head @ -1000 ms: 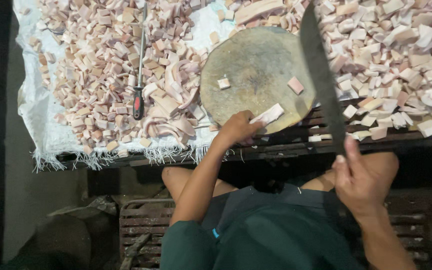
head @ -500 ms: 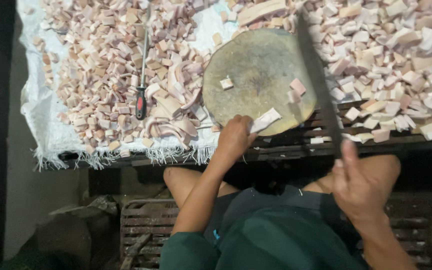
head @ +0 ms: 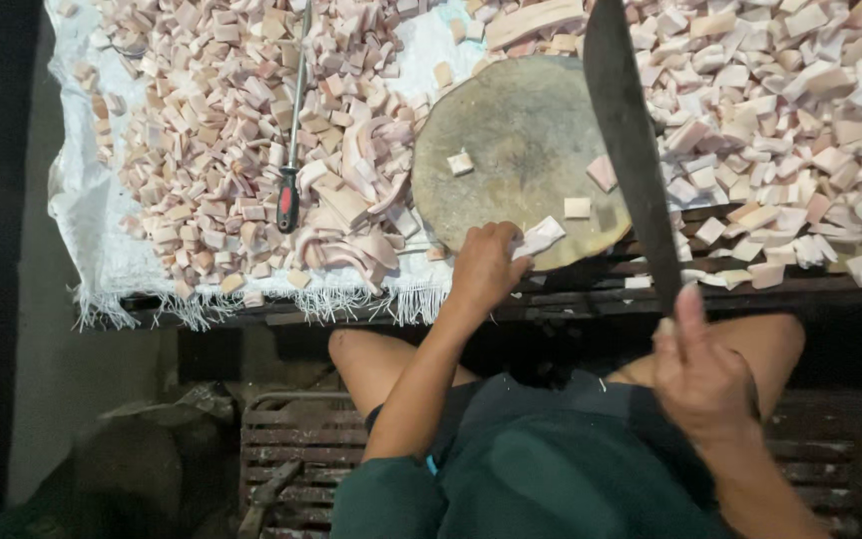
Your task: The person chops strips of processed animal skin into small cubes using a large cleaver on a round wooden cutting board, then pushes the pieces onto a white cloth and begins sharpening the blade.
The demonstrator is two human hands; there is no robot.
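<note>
A pale strip point(head: 541, 237) lies at the near edge of the round chopping block point(head: 521, 150), at about 6 o'clock on its face. The left hand point(head: 486, 265) is curled closed over the strip's near end, fingers pinning it to the block. The right hand point(head: 700, 374) is wrapped fully shut around the handle of a long dark blade point(head: 631, 150), thumb up along it; the blade stands raised, running from the hand toward 12 o'clock and crossing the block's right side. Three small cut pieces rest on the block, one near its centre, two toward 3 o'clock. The block sits on a counter point(head: 571, 299) spread with a white fringed cloth point(head: 92, 210). Heaps of pale pink cut pieces point(head: 212, 130) cover the cloth at 9 o'clock and more at 3 o'clock. A red-handled screwdriver point(head: 291, 170) lies on the left heap.
</note>
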